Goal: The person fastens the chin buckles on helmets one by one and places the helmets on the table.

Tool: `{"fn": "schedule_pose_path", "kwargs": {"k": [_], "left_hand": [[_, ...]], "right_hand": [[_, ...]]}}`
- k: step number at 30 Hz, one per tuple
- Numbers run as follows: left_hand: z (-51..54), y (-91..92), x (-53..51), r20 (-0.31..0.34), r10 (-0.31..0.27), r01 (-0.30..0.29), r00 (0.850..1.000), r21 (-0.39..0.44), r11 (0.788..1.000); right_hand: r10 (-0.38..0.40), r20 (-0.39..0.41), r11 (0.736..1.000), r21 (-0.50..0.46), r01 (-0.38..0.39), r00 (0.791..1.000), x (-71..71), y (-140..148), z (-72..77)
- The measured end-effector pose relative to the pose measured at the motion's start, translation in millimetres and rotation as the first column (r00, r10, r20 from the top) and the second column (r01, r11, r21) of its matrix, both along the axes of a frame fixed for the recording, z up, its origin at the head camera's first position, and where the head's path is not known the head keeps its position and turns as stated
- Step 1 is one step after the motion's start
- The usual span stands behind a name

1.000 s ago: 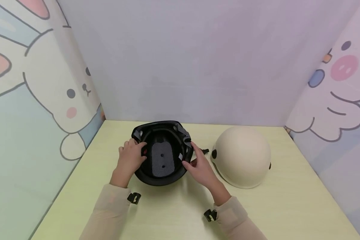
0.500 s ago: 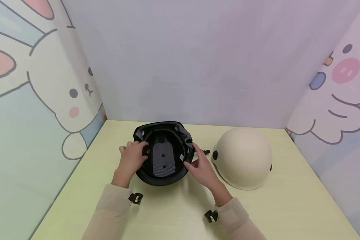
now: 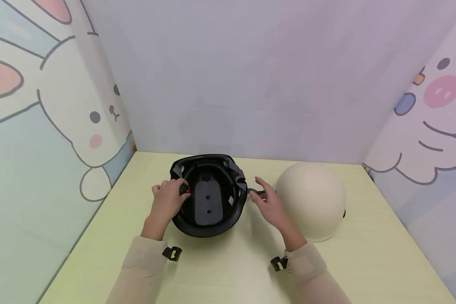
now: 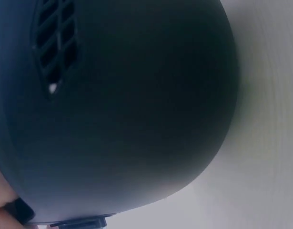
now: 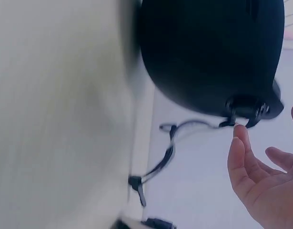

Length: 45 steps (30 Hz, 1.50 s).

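Helmet (image 3: 209, 202), black, upturned left of a cream helmet (image 3: 312, 202): the right hand (image 3: 269, 203) has left its rim, fingers now parted beside the strap (image 5: 160, 166), contact unclear, partly covering the cream shell; the left hand (image 3: 168, 198) grips the left rim, mostly out of the left-wrist view; pale table (image 3: 213, 270), lilac backdrop (image 3: 228, 84), cartoon side panels (image 3: 23, 190)
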<state>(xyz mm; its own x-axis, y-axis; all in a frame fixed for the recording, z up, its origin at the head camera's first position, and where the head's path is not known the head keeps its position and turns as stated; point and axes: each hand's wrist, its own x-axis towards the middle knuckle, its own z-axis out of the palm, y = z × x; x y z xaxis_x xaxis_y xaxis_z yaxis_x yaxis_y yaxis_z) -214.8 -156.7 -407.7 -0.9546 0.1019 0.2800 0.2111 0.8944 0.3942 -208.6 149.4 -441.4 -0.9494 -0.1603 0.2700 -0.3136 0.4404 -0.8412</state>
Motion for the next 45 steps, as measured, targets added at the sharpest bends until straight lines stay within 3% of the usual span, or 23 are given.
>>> {"fn": "schedule_pose_path", "kwargs": {"k": [6,10,16,21,26,34,39,45], "left_hand": [[-1.8,-1.0,-0.6,-0.035,-0.031,0.032,0.999,0.021,0.999],[-3.9,-2.1,-1.1,-0.037,-0.045,0.047,0.998,0.038,0.998],[-6.5,-5.0,-0.3,-0.043,-0.049,0.051,0.998,0.063,0.997],[-6.3,-5.6,0.0,-0.036,-0.048,0.052,0.998,0.105,0.993],[-6.5,-6.5,0.9,-0.033,-0.047,0.051,0.998,0.139,0.989],[-8.8,-8.9,1.1,-0.06,-0.044,0.054,0.997,0.176,0.983],[-11.4,-10.1,-0.4,-0.066,-0.041,0.052,0.997,0.181,0.982],[-13.1,-12.2,-0.6,-0.064,-0.03,0.042,0.997,0.189,0.981]], "right_hand": [[-0.074,0.054,0.991,0.12,0.067,0.996,-17.3,15,-3.5],[-0.105,0.064,0.97,0.228,0.088,0.992,-25.7,19,-7.3],[-0.11,0.012,0.902,0.422,0.095,0.994,-39.3,22,-16.0],[-0.064,0.016,0.848,0.529,0.046,0.998,-46.1,20,-19.8],[-0.044,0.055,0.808,0.589,0.004,0.997,-50.9,16,-22.9],[-0.034,-0.01,0.738,0.674,0.032,0.999,-58.7,12,-30.4],[-0.031,-0.013,0.72,0.693,0.031,0.999,-61.4,12,-32.6],[0.002,-0.009,0.667,0.745,0.005,1.0,-63.7,12,-31.1]]}}
